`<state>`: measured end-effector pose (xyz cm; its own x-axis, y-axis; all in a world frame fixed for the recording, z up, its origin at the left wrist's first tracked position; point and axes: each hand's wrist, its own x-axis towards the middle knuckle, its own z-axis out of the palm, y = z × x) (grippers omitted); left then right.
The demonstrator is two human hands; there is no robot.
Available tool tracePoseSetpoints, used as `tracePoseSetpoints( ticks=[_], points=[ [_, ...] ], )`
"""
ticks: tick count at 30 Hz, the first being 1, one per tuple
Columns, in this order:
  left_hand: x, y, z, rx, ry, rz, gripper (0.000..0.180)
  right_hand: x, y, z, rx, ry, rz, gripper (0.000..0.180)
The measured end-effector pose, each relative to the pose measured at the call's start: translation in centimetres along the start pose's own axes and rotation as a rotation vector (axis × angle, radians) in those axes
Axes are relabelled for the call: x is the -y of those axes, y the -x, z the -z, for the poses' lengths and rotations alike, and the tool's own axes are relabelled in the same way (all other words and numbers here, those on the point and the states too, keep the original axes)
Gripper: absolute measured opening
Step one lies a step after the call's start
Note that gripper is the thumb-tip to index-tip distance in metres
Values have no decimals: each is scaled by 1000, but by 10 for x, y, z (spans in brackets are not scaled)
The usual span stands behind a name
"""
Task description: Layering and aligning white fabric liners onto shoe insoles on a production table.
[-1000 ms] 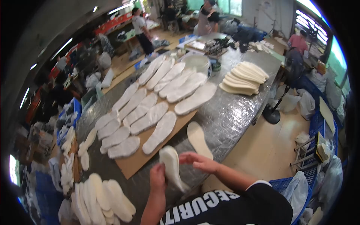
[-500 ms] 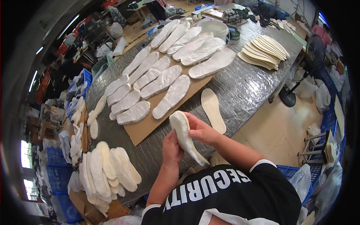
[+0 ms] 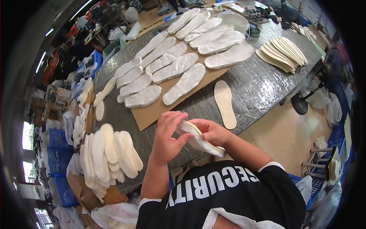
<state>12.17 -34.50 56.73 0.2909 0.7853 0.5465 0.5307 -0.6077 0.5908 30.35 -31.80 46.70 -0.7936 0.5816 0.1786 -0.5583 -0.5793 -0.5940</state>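
A white fleecy insole (image 3: 200, 140) is held edge-up just above the near edge of the grey table (image 3: 263, 82). My left hand (image 3: 167, 135) pinches its upper end between thumb and fingers. My right hand (image 3: 213, 131) grips its middle from the right side. One tan insole (image 3: 225, 103) lies flat on the table just beyond my right hand. Several white coated insoles (image 3: 179, 66) lie in rows on a brown cardboard sheet (image 3: 152, 112) farther back.
A stack of fluffy white insoles (image 3: 110, 150) lies at the table's left end. A fanned pile of tan insoles (image 3: 282, 51) sits at the far right, and a white bucket (image 3: 236, 21) beyond the cardboard. Blue crates (image 3: 57, 160) stand on the floor at left.
The insole in my hands has turned from its broad face toward me to edge-up, and both hands have shifted their grip closer together on it. The view has tilted down.
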Motion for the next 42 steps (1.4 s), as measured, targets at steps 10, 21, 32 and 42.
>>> tracePoseSetpoints(
  ticks=[10, 21, 32, 42],
  points=[
    [40, 51, -4, -168, 610, 581, 11, 34, 22, 11, 315, 739, -522, 64],
    [113, 171, 13, 401, -360, 392, 20, -66, 23, 67, 126, 2127, -228, 54],
    [139, 166, -85, 594, -569, 507, 79, -69, -11, 88, -258, 2273, -469, 79],
    [90, 187, 50, 50, -437, 349, 58, -48, 73, 122, -897, 2163, 154, 72]
  ],
)
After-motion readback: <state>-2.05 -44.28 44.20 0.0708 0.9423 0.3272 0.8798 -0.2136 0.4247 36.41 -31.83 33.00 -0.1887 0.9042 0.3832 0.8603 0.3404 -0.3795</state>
